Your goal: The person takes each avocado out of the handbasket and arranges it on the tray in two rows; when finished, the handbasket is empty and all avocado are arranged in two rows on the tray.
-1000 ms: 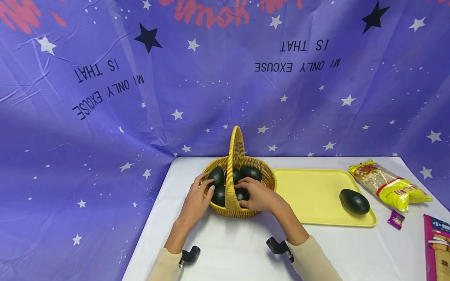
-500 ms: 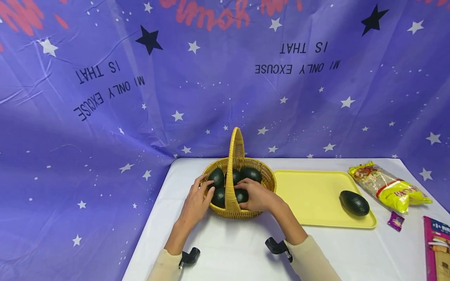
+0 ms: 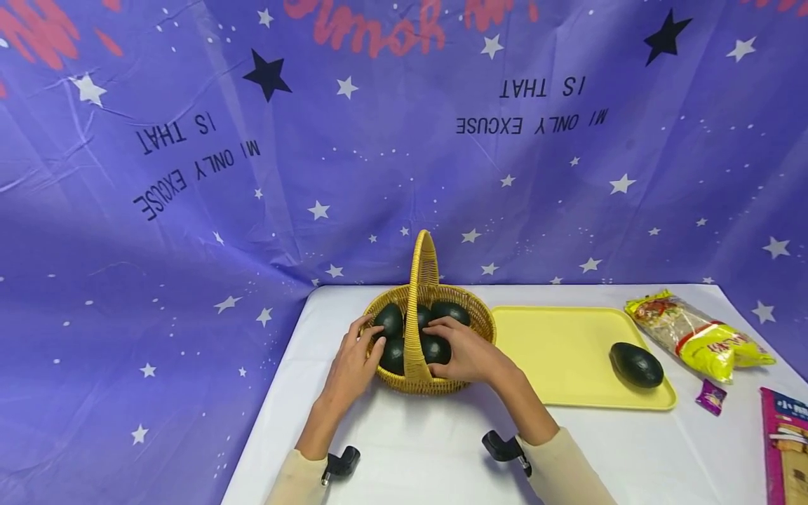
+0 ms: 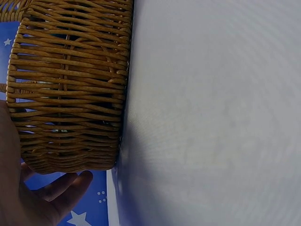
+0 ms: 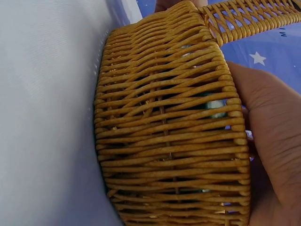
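Note:
A yellow wicker basket with a tall handle holds several dark green avocados. My left hand grips the basket's left rim, its index finger and thumb over the edge beside the back-left avocado. In the left wrist view, other fingers of it show outside the wicker wall. My right hand reaches over the front-right rim. Its thumb and fingers span the front-right avocado from both sides. The right wrist view shows this hand at the rim, with its fingertips hidden by the basket wall.
Right of the basket lies a yellow tray bearing one avocado. Beyond it are a yellow-and-clear food bag, a small purple packet and a pink-and-blue package. A purple star-patterned cloth hangs behind the table.
My right hand's thumb and fingers have spread a little and shifted slightly right, showing more of the front-right avocado. My left hand has stayed at the left rim.

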Demonstrator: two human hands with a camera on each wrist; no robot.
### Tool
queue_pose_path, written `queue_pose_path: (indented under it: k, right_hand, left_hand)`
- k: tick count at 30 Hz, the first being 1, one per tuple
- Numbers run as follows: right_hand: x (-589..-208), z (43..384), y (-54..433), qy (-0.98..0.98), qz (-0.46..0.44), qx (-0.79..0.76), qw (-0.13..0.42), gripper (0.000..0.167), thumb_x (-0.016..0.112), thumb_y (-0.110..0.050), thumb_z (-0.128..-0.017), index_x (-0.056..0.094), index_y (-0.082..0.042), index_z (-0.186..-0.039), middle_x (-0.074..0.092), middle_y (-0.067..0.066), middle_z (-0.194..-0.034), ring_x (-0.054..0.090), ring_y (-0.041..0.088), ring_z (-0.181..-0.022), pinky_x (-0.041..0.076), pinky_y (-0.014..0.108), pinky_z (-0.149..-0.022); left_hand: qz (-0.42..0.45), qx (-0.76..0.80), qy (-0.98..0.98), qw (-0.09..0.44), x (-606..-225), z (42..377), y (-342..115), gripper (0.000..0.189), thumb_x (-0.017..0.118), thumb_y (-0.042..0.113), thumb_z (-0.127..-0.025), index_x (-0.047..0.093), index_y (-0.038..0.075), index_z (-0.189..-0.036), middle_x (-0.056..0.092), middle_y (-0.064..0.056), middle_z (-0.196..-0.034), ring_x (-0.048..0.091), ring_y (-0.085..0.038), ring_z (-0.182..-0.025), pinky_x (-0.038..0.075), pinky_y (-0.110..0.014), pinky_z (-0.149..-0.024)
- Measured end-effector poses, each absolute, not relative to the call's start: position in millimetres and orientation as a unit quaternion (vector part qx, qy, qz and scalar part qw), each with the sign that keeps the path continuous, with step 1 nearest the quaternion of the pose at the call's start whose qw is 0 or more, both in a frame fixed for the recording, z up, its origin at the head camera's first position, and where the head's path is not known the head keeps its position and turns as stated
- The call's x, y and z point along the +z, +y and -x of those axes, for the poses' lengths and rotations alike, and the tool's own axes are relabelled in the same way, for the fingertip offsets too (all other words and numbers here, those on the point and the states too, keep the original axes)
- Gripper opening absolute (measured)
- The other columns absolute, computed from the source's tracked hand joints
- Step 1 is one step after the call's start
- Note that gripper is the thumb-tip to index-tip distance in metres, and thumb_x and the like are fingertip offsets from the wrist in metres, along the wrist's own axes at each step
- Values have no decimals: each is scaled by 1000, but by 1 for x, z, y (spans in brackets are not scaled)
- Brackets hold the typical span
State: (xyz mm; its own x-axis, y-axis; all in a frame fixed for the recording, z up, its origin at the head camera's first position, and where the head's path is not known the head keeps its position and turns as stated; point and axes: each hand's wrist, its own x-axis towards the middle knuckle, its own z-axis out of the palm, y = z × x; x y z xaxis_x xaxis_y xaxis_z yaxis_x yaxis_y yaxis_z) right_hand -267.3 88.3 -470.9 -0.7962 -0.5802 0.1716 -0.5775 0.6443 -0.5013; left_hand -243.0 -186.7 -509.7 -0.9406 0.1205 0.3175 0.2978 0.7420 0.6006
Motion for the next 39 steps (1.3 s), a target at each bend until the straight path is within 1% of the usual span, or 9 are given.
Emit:
queue_pose_path:
  k: [6,15,23,27,32,39]
  right_hand:
    - [-471,264,97,902,323,-285,-14,71,86,-34,-87,63,-7,-149,55,11,-156,57,33,-142,52,51,-111]
    - [-471,260,109,894,322,-310,-35,72,89,-32,-85,65,-6,-148,56,12,-154,56,33,-142,50,53,-113]
    - [-471,255,113,886,317,-334,-55,71,91,-29,-84,65,-7,-146,56,9,-152,58,30,-137,54,52,-106]
    - [-469,253,116,883,315,-341,-68,70,92,-29,-83,65,-9,-145,55,9,-153,57,31,-138,54,52,-106]
    - [-465,250,120,887,315,-329,-74,71,92,-31,-85,64,-13,-148,53,6,-156,57,29,-140,54,51,-108]
    - [-460,249,127,884,324,-324,-89,72,91,-29,-84,64,-10,-147,55,11,-155,59,30,-137,55,51,-106]
  left_hand:
    - [112,-341,-924,134,-511,243,-185,47,45,48,-116,67,18,-146,39,-2,-169,50,-37,-145,51,-57,-105]
    - [116,-340,-923,135,-511,243,-186,47,45,46,-116,67,18,-146,39,-3,-169,48,-37,-147,50,-57,-108]
    - [116,-343,-922,135,-512,243,-185,48,44,47,-116,67,17,-146,38,-3,-169,50,-37,-145,51,-56,-105]
    - [116,-343,-922,137,-511,242,-185,47,44,47,-116,67,17,-145,38,-3,-169,49,-37,-145,50,-57,-107]
    - [118,-347,-920,138,-510,241,-184,47,46,45,-116,67,15,-145,39,-4,-168,49,-37,-146,49,-58,-108]
    - [129,-342,-918,157,-510,240,-184,43,47,40,-116,68,14,-144,42,-7,-167,51,-39,-143,50,-58,-106]
